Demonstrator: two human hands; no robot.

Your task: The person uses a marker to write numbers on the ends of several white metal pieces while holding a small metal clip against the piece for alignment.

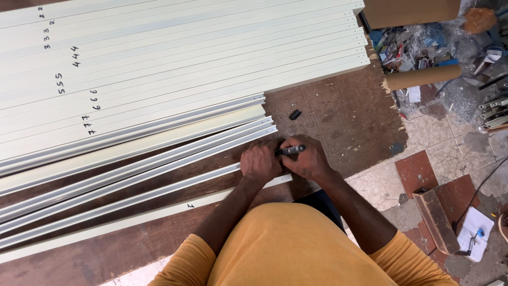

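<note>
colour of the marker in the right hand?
Black marker pen, gripped in the right hand beside the left hand; head view shows it best.

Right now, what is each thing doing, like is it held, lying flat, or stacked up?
Black marker: held in the right hand, lying sideways, tip toward the left hand.
Left hand: pressed down on the end of a cream strip.
Cream panels: lying flat, side by side, some marked with handwriting.
Small black cap: lying loose on the brown board.
Cardboard tube: lying on its side.
</note>
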